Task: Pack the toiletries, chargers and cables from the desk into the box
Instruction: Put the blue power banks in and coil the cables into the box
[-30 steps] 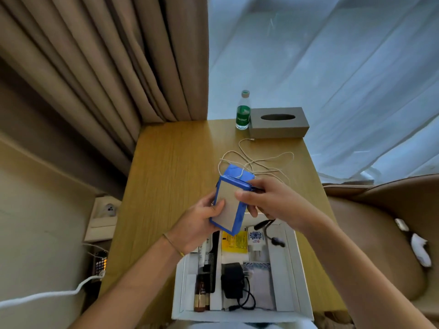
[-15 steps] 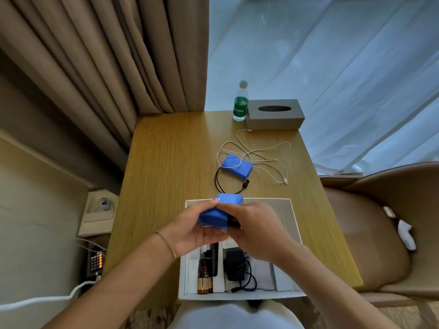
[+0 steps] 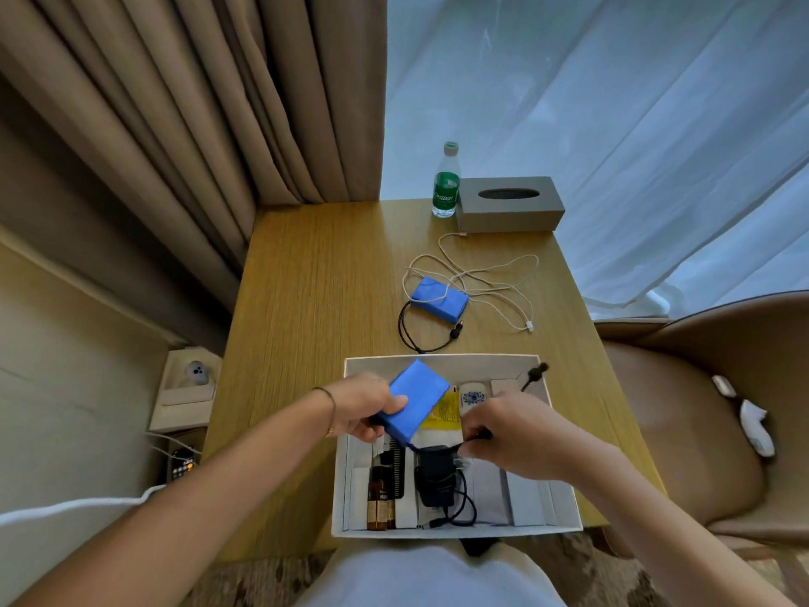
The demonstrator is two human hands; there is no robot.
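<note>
My left hand [image 3: 367, 405] grips a flat blue pack [image 3: 415, 401], tilted over the left part of the white box [image 3: 564, 488]. My right hand [image 3: 510, 435] pinches the pack's black cable [image 3: 479, 435] over the box's middle; the cable's plug [image 3: 535, 373] sticks up at the box's far right corner. Inside the box lie a black charger with its lead [image 3: 437, 477], brown bottles [image 3: 380, 501], a black comb, a yellow packet [image 3: 444, 414] and a white adapter [image 3: 473, 394]. A second blue pack [image 3: 439, 298] with a black cable [image 3: 409, 332] and a tangled white cable [image 3: 494, 280] lie on the desk [image 3: 319, 308] beyond the box.
A green-labelled water bottle [image 3: 446, 181] and a grey tissue box [image 3: 510, 203] stand at the desk's far edge. Curtains hang behind. A brown chair [image 3: 700, 409] is at the right. A wall socket [image 3: 195, 374] and a white cord sit at the left, below the desk.
The blue pack, held up over the desk in both hands a second ago, has come down over the box. My right hand has shifted from the pack to its black cable. The view has tilted.
</note>
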